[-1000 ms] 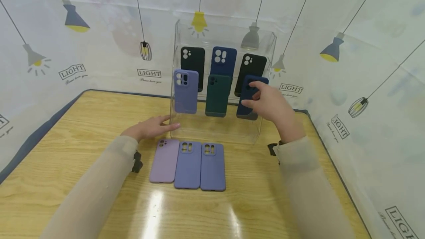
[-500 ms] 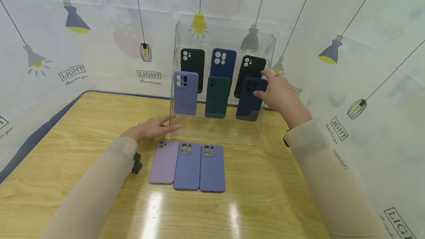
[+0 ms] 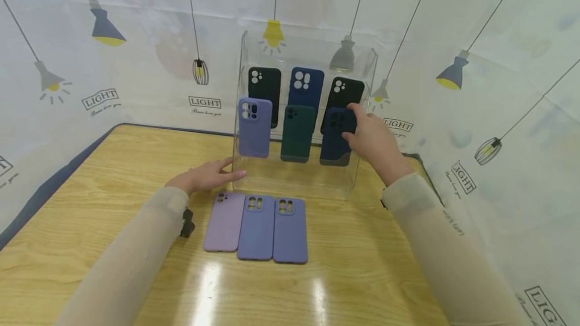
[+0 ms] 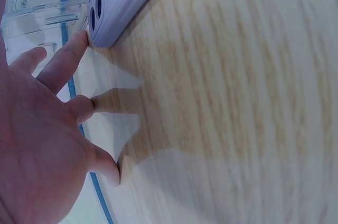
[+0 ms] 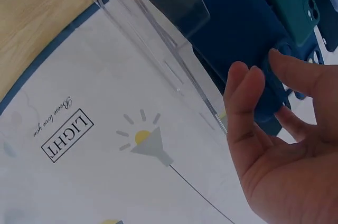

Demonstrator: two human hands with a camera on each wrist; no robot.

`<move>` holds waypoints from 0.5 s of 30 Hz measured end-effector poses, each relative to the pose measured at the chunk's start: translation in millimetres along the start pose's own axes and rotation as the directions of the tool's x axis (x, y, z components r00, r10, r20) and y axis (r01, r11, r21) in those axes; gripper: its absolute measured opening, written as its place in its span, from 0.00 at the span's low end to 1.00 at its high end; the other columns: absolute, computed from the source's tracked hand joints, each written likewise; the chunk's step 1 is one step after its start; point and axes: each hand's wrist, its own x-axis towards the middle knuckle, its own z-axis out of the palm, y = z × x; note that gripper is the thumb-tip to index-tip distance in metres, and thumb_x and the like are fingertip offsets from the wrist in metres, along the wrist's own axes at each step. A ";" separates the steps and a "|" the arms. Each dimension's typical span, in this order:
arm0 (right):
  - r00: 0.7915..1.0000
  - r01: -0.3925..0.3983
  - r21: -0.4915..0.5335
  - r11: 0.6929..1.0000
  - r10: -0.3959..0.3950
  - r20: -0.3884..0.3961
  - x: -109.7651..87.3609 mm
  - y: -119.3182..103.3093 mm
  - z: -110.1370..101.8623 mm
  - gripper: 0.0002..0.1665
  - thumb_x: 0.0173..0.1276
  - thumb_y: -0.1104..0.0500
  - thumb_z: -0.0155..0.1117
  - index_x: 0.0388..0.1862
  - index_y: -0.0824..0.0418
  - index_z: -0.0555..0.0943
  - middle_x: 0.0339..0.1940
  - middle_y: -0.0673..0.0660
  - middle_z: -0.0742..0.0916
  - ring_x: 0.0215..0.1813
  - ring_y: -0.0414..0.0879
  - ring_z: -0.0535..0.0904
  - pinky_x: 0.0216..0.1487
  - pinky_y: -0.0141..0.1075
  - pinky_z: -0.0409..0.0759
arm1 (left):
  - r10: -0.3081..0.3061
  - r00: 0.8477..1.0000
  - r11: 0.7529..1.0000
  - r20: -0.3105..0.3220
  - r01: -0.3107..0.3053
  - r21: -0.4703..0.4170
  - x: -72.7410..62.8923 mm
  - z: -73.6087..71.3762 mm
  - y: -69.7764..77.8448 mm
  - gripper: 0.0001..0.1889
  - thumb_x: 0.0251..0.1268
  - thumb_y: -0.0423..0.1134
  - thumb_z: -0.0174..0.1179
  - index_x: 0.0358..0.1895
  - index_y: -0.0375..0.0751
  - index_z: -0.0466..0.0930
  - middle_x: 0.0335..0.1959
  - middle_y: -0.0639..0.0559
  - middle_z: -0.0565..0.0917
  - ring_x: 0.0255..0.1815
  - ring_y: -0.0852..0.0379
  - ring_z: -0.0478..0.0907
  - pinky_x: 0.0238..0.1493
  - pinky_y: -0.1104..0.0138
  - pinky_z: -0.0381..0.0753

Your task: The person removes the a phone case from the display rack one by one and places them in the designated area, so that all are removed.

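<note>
Navy phone case is held by right fingers, left fingers spread, backdrop lettering reading "LIGHT".

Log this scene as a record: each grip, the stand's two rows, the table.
Left grip: at lower left corner of clear stand
Right grip: holding navy case at its upper right edge
Front row, left to right: lavender case, green case, navy case
Back row, left to right: left dark case, blue case, right dark case
Wooden table: lilac case, middle periwinkle case, right periwinkle case, side by side
</note>
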 end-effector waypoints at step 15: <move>0.992 0.038 -0.001 0.999 -0.038 -0.119 5.6 13.1 43.2 0.51 0.82 0.51 0.63 0.88 0.47 0.41 0.17 0.58 0.81 0.15 0.51 0.75 0.16 0.37 0.66 | -0.008 1.000 1.000 0.001 0.008 0.005 1.6 1.0 -1.3 0.58 0.69 0.85 0.41 0.89 0.49 0.41 0.87 0.34 0.56 0.86 0.28 0.55 0.83 0.28 0.51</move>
